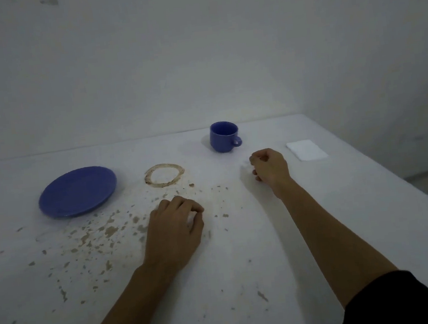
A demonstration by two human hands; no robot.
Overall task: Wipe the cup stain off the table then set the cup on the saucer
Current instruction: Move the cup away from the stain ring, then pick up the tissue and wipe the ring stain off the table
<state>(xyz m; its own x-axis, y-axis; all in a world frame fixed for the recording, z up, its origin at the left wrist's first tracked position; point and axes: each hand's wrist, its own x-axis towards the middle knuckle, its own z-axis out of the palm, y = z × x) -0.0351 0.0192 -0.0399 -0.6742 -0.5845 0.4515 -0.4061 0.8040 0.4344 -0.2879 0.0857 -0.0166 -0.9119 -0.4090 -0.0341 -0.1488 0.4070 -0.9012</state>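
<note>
White table [320,229], ring stain [164,175], cup [224,136]

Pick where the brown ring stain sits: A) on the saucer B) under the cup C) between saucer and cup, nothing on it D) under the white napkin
C: the ring stain lies bare on the table, right of the saucer and short of the cup.

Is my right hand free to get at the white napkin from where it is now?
Probably yes. The right hand lies loosely curled and holds nothing, the napkin lies flat just beside it, and nothing stands between them on the table.
</note>
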